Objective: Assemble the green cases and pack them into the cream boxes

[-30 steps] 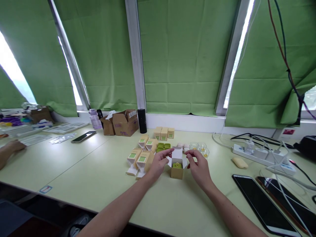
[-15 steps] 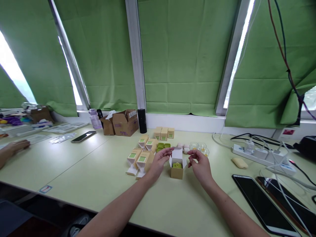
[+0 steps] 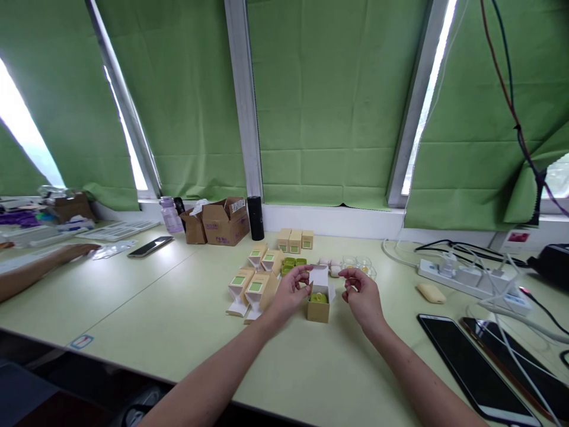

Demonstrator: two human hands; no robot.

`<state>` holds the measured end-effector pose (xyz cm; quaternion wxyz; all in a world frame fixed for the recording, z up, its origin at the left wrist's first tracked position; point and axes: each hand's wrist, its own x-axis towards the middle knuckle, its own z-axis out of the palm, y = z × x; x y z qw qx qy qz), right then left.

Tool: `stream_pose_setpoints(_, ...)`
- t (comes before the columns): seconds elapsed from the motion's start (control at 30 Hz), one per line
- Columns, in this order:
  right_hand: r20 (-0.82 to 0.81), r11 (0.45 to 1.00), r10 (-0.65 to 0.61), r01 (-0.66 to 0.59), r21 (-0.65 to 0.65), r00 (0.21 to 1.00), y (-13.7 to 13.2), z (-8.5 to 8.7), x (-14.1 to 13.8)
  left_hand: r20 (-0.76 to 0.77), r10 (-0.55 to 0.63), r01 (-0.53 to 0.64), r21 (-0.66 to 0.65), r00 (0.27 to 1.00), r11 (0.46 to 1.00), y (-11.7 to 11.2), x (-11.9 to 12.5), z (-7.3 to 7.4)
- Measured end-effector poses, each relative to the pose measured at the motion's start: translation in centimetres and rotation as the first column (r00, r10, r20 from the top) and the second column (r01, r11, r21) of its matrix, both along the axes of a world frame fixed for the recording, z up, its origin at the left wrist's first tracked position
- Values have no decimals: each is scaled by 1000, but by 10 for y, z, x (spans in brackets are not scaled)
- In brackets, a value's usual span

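A small tan box (image 3: 319,309) stands open on the pale green table (image 3: 178,320), white flaps up, with a green round item (image 3: 318,298) inside. My left hand (image 3: 290,289) is at the box's left flap, fingers curled and touching it. My right hand (image 3: 363,296) hovers just right of the box, fingers loosely bent with nothing seen in them. Several tan boxes with green labels (image 3: 255,286) lie to the left of my left hand. Green trays (image 3: 294,262) and clear cases (image 3: 362,265) sit behind the box.
Brown cartons (image 3: 222,220), a black cylinder (image 3: 255,217) and a purple bottle (image 3: 169,214) stand by the window sill. A phone (image 3: 151,245) lies left; tablets (image 3: 475,367), a power strip (image 3: 471,277) and cables lie right. Another person's arm (image 3: 40,267) reaches across at far left.
My right hand has drawn back from the box's right flap, a little right and up. The other person's hand at far left has slid rightward across the table.
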<state>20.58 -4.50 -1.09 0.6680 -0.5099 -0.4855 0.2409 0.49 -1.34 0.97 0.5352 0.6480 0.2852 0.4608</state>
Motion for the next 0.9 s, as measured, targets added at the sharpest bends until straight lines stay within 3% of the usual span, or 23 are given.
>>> stream_pose_setpoints(0.23, 65, 1000, 21, -21, -1, 998, -1, -3, -4, -52, -17, 18, 23, 998, 1000, -1, 0, -3)
stream_pose_setpoints(0.63, -61, 978, 170, -176, -111, 984, -5, 0, -13, -97, 11, -5, 67, 995, 998, -1, 1, -2)
stream_pose_setpoints(0.9, -20, 976, 185, -187, -114, 982, -3, -7, -18, -80, 6, 0, 75, 997, 997, -5, 2, 2)
